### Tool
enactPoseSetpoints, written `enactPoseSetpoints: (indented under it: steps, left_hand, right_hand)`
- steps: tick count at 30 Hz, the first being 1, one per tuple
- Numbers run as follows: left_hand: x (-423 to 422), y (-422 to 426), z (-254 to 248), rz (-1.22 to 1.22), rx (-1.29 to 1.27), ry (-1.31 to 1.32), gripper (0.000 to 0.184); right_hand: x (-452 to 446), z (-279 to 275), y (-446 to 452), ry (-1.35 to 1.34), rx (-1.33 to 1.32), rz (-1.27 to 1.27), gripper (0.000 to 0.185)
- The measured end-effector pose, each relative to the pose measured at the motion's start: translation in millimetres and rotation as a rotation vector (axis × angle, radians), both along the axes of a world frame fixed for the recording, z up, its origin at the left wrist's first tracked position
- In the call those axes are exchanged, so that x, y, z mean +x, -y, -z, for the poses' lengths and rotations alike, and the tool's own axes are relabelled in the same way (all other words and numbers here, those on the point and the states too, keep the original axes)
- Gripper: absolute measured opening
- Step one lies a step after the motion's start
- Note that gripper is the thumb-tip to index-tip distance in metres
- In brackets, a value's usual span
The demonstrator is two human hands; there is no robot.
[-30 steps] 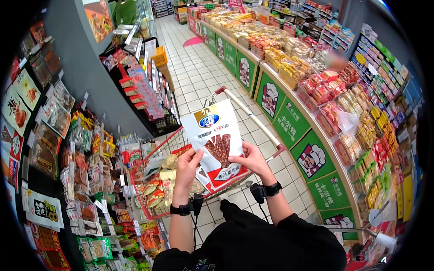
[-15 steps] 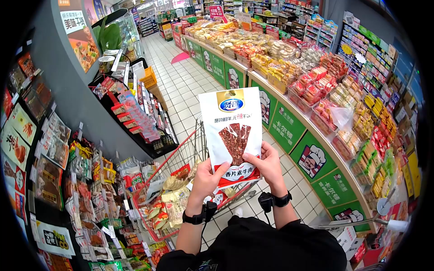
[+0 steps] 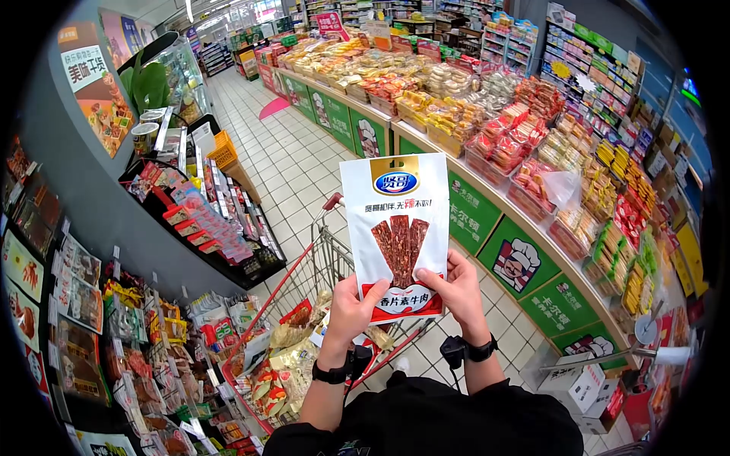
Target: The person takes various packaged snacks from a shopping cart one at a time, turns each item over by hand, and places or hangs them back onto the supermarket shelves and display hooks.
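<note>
Both hands, left and right, grip the snack packet at its lower edges, left at eight o'clock, right at four. The packet stands above the cart.

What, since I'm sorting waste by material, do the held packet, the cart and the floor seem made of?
Packet: probably plastic film, smooth, given its thin flat edges and crisp print; a paper layer is possible.
Cart: likely metal, judging by its thin open wires; its red parts may be painted or plastic.
Floor: pale tile, perhaps ceramic, with darker joint lines.
</note>
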State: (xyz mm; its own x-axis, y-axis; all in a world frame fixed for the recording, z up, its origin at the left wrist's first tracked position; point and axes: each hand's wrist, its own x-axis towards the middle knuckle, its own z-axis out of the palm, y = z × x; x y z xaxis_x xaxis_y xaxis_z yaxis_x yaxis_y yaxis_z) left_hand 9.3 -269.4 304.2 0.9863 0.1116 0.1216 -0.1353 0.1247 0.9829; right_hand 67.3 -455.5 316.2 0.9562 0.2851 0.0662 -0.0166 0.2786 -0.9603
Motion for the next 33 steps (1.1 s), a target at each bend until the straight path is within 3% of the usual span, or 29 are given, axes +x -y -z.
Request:
enactPoseSetpoints:
  steps: [7,12,18,24,33]
  left_hand:
    - [-15,-10,-14,0.103,-0.012,0.03,0.022]
    - [-38,-18,-20,0.201,0.001,0.068,0.023]
    - [-68,-5,-12,0.35,-0.169,0.073,0.024]
    - [-99,23,-22,0.537,-0.274,0.037,0.028]
    - [-138,85,-49,0.654,-0.152,0.082,0.027]
  right_hand:
    - [-42,-18,-1,0.023,0.009,0.118,0.036]
    - [-90,-20,5,0.147,-0.012,0.337,0.035]
    - [-161,-19,11,0.093,-0.015,0.395,0.038]
    - [-220,-26,27,0.105,-0.145,0.509,0.026]
    - [-274,-34,82,0.178,-0.075,0.612,0.021]
